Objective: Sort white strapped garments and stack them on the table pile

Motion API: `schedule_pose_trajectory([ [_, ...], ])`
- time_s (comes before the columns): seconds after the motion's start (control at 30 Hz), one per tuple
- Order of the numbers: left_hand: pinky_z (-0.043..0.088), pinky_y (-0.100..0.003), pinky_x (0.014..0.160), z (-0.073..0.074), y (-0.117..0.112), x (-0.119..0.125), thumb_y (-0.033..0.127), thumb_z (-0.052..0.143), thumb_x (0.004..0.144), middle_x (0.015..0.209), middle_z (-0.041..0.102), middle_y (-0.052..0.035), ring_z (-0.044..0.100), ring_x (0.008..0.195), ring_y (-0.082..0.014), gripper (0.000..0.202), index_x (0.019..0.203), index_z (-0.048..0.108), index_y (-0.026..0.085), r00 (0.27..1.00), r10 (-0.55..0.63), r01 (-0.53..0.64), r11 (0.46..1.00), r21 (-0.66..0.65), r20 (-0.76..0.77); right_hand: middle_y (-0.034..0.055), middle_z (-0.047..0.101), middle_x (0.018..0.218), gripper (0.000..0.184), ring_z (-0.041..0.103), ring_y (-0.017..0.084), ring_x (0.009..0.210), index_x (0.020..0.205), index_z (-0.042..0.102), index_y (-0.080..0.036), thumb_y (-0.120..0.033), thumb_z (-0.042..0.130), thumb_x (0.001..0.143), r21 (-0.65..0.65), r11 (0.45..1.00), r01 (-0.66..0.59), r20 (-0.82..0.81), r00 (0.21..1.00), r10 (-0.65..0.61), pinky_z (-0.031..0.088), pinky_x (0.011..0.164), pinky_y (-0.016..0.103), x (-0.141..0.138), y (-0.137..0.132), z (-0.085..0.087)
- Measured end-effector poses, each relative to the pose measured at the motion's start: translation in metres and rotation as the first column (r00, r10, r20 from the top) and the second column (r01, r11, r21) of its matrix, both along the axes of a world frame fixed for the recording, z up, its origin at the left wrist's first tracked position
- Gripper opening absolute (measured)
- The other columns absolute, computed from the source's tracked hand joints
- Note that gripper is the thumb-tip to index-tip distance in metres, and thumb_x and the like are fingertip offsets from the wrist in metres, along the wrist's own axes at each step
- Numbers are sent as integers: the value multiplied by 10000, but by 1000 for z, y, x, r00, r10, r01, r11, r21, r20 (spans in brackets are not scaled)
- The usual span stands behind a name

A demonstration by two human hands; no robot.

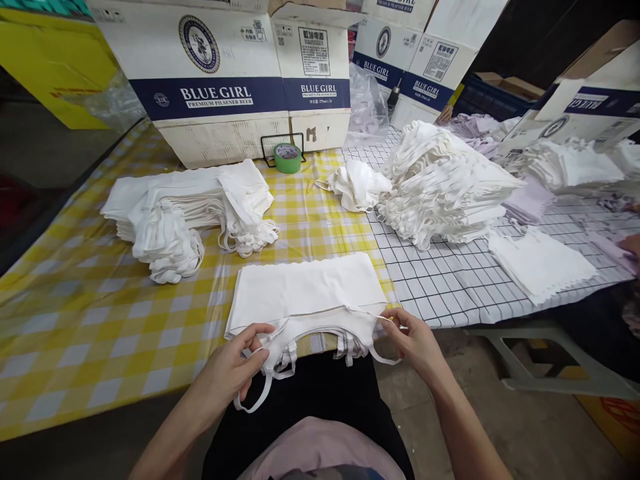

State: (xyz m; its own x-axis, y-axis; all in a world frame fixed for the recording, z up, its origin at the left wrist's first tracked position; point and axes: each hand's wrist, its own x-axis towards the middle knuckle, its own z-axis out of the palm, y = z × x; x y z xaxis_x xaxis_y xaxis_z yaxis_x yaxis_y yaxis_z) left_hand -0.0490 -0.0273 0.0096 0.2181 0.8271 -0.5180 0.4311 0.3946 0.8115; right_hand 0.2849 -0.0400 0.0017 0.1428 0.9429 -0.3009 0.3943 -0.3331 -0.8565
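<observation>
In front of me, a stack of white strappy crop tops (pixel 310 283) lies at the table's near edge, the straps hanging over it. The uppermost white crop top (pixel 320 324) is spread along the near side of the stack. My left hand (pixel 245 360) pinches its left strap end between thumb and fingers, a strap loop dangling below. At the other end, my right hand (pixel 411 340) grips the right strap between thumb and fingertips. A larger pile of folded white tops (pixel 190 193) sits farther back on the left, straps toward me.
A yellow checked cloth (pixel 165 327) covers the left table, a white grid cloth (pixel 430 287) the right. Beer cartons (pixel 225 120) stand behind green tape (pixel 287 159). A white garment heap (pixel 445 180) lies right. Another person's hand (pixel 631 245) shows at the right edge, above a stool (pixel 545 357).
</observation>
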Motion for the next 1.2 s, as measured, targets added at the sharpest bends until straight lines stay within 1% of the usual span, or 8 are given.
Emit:
schedule_pose_trajectory([
  [0.23,335,-217,377,2,-3,-2,485,539,757,711,466,68,415,324,-51,480,1152,479,218,1000,17,-17,1000,-19,0,-68,382,545,283,384,87,375,852,600,-199,-466,528,788,-8,1000,-19,21,1000,19,365,428,233,-2,-2,5],
  [0.43,316,-213,371,-1,-3,-5,458,514,778,737,442,67,426,326,-50,418,1132,479,239,1000,-4,4,1000,6,-23,-71,372,548,257,380,80,373,855,597,-200,-443,539,796,-1,1000,-16,31,999,16,338,411,221,0,-3,-2],
  [0.67,321,-216,387,0,-4,-5,467,495,797,754,439,63,424,332,-48,418,1142,466,234,1000,-19,19,1000,-8,-24,-53,447,578,259,388,82,392,883,596,-192,-429,513,820,-42,999,-30,78,996,33,331,415,221,-1,-3,-7],
  [0.87,380,-235,469,0,-1,-23,513,478,800,717,519,44,532,452,-114,468,1169,503,227,994,-22,28,998,54,-105,39,604,782,241,538,172,714,896,635,-191,-394,535,812,85,984,-158,252,959,132,419,582,248,8,8,5],
  [0.97,405,-248,565,-1,18,-37,528,486,784,728,587,7,586,625,-171,439,1080,579,218,922,77,9,976,218,-379,60,636,836,291,561,185,746,922,641,-185,-428,524,813,118,980,-161,297,947,120,431,607,264,16,31,10],
  [1.07,413,-276,656,-3,45,-40,461,444,822,845,630,-38,596,777,-205,369,1045,585,204,760,193,63,929,365,-621,69,655,891,356,580,187,760,963,638,-172,-463,498,812,174,982,-68,340,941,5,451,688,291,17,64,3],
  [1.13,419,-295,713,-8,62,-36,417,422,847,932,634,-68,594,856,-219,353,1068,565,182,693,244,79,910,407,-679,63,653,866,394,577,184,724,987,634,-162,-480,491,803,186,982,-17,403,913,-60,448,698,305,10,85,-8],
  [1.2,422,-301,754,-15,73,-30,399,424,861,1013,629,-87,594,908,-222,348,1089,551,169,671,276,80,896,437,-688,55,642,828,408,570,186,695,1002,631,-157,-480,501,789,182,983,-2,479,873,-87,439,675,312,-1,101,-21],
])
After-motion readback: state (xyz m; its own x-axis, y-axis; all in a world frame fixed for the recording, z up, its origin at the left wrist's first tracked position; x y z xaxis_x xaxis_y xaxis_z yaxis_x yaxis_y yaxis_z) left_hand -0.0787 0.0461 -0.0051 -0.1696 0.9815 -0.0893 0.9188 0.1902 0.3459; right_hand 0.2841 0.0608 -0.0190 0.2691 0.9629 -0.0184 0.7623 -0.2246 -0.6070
